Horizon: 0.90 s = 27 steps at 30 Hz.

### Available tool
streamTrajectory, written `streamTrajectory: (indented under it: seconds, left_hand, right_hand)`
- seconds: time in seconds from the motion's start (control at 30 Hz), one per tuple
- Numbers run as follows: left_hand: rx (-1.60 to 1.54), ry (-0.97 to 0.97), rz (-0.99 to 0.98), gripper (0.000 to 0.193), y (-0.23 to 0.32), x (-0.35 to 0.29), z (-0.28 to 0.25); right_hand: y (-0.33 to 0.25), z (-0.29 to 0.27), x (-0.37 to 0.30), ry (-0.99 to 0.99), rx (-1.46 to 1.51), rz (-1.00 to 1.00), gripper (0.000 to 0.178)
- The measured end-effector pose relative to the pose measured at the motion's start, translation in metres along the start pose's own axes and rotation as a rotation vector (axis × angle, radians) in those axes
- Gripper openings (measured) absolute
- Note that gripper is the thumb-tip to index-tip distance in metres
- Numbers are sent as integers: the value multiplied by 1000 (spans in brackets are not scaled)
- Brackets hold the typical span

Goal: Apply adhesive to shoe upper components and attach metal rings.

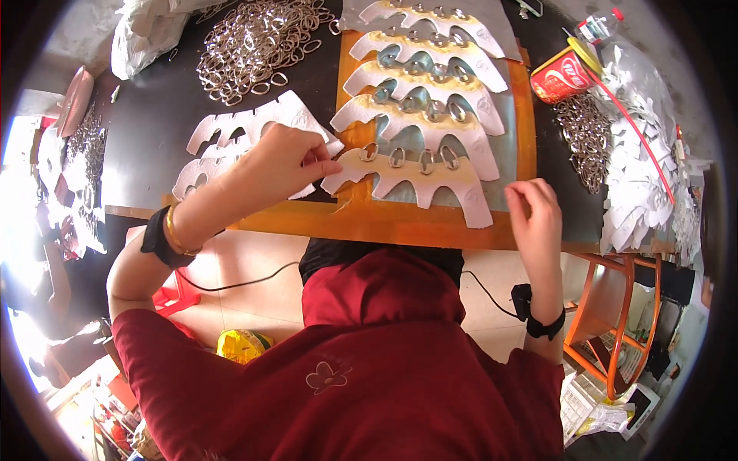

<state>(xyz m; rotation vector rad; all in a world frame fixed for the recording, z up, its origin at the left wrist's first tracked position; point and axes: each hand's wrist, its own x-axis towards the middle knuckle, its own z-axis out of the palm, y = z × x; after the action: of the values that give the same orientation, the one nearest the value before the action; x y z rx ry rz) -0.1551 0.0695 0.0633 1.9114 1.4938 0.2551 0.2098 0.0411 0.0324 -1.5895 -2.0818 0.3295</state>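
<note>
My left hand [290, 157] is closed, fingertips together at the left end of the nearest white cut-out strip [453, 190]; whether it grips the strip is hidden. Several metal rings [397, 157] stand in a row along that strip's yellowish upper edge. Beyond it, similar strips [430, 119] with rings overlap in a column. Under my left hand lie plain white strips [231, 127] without visible rings. To the right of the nearest strip, my right hand [536, 211] hangs over the table edge with its fingers curled in; what they hold, if anything, does not show.
A heap of metal rings [254, 46] lies at the back left of the dark table [142, 154]. On the right are a red tub [557, 77] with a red stick, more rings [584, 138] and white scraps [642, 154]. An orange chair [603, 307] stands below right.
</note>
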Motion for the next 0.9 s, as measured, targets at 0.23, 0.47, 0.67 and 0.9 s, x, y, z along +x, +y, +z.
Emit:
streamTrajectory:
  seconds: [0.23,0.47,0.67,0.9]
  left_hand:
    - [-83,-75,-148,25,12,1,4]
    - [-118,-39,-83,20,5,5,2]
    - [137,50,559,11,7,35,4]
    - [287,-40,636,8,3,58,9]
  right_hand:
    - [-14,18,7,-60,29,-103,26]
    - [-21,12,4,-169,160,120,24]
    - [-17,16,1,-136,196,108,20]
    - [-18,20,-1,-99,187,61,18]
